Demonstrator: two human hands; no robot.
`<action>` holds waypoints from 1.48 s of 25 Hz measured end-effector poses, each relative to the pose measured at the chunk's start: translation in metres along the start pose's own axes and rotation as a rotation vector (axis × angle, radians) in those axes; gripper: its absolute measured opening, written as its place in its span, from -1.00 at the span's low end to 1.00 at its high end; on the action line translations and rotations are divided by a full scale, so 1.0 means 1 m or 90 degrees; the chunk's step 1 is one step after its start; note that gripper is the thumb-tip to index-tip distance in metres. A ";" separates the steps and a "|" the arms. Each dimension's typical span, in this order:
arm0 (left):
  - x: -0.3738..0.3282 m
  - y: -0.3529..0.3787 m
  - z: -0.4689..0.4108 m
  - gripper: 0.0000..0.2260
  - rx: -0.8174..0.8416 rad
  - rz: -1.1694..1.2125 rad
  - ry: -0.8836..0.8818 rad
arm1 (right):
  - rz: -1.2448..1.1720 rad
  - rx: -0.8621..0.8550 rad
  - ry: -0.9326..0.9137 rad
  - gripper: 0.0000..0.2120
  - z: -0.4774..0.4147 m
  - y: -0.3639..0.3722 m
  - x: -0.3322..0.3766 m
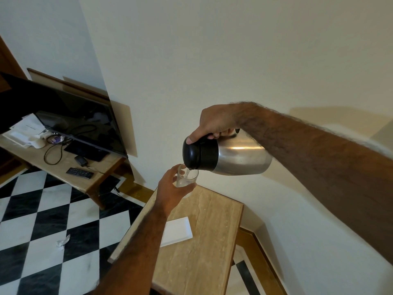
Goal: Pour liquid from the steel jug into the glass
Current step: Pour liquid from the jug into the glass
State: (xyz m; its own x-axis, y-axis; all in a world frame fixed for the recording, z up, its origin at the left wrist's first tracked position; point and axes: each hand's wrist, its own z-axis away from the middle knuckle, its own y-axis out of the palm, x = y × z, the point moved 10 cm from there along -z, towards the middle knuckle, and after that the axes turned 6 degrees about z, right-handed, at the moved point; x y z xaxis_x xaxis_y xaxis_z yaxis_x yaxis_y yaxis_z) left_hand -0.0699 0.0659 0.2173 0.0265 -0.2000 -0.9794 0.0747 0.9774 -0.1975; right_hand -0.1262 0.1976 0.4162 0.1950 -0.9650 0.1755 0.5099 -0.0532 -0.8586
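My right hand (214, 122) grips the handle of the steel jug (240, 157), which has a black top and is tipped over to the left, almost on its side. Its spout sits right over the rim of a clear glass (188, 177). A thin stream of clear liquid runs into the glass, which holds some liquid. My left hand (170, 192) is wrapped around the glass from the left and holds it up above the far end of the small wooden table (212, 241).
A white rectangular tray (178, 231) lies on the small table. To the left a low wooden stand (63, 167) carries a black TV (74, 120), cables, a remote (79, 173) and papers. A crumpled tissue (62, 242) lies on the chequered floor. White walls stand close behind.
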 end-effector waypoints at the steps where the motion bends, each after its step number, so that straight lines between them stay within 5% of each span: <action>1: 0.000 0.000 0.001 -0.44 0.002 0.002 -0.001 | 0.001 -0.001 0.000 -0.46 0.001 0.000 0.001; 37: 0.011 -0.008 0.008 -0.43 -0.025 0.011 0.020 | 0.029 -0.011 -0.012 -0.45 0.002 0.003 0.005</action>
State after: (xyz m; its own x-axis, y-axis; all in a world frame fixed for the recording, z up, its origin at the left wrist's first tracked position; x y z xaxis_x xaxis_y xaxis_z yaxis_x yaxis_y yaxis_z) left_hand -0.0620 0.0554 0.2082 -0.0039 -0.1812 -0.9834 0.0353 0.9828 -0.1812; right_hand -0.1220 0.1935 0.4157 0.2329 -0.9615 0.1455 0.4860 -0.0145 -0.8738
